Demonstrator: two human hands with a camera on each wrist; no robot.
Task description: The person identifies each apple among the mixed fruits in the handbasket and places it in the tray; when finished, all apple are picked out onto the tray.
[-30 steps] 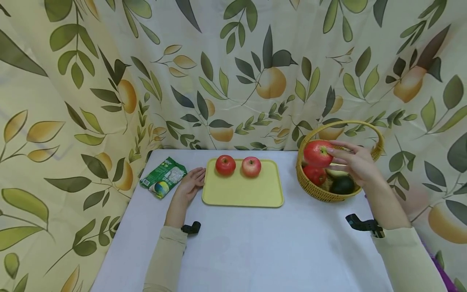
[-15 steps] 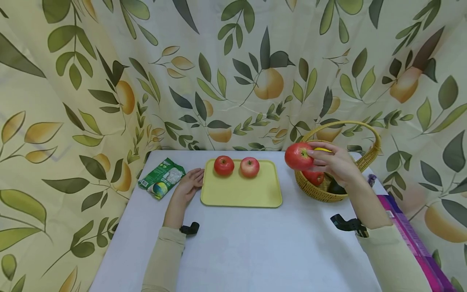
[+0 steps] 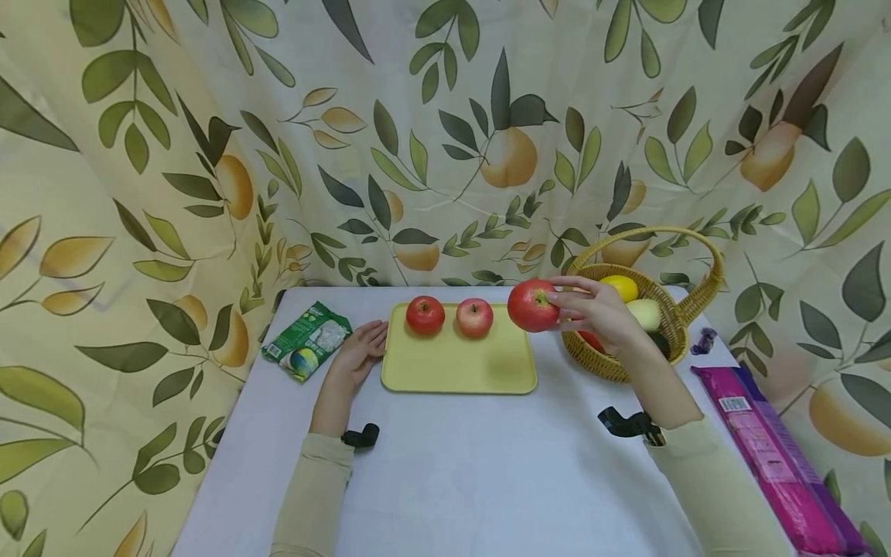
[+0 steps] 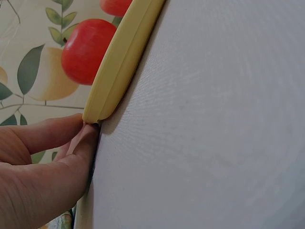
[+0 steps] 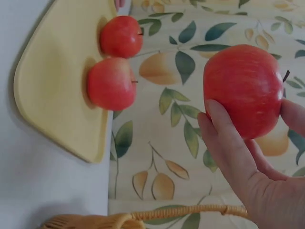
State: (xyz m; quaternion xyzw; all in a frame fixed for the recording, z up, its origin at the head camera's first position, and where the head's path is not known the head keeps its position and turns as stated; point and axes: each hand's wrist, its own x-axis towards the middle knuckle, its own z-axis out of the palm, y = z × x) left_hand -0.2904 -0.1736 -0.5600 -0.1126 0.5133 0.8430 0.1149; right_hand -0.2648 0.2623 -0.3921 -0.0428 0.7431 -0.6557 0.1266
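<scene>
My right hand (image 3: 600, 313) grips a red apple (image 3: 532, 305) over the right end of the yellow tray (image 3: 459, 367). In the right wrist view the held apple (image 5: 243, 90) has its stem to the right, fingers on one side and thumb on the other. Two more apples lie along the tray's back part, a deep red one (image 3: 425, 316) and a paler pink-red one (image 3: 475, 318). My left hand (image 3: 362, 352) is at the tray's left edge. Up close in the left wrist view, thumb and finger pinch the tray's rim (image 4: 119, 67).
A wicker basket (image 3: 600, 367) with a tall handle holds a yellow lemon-like fruit (image 3: 622, 288), a pale green piece (image 3: 645, 315) and other produce. A green packet (image 3: 308, 340) lies left of the tray. A pink and purple package (image 3: 773, 456) lies along the right edge, near a small dark purple item (image 3: 704, 341).
My right hand has carried the apple leftward from above the basket to the tray's right end, uncovering more of the basket and the pink package. The left hand has stayed at the tray's edge.
</scene>
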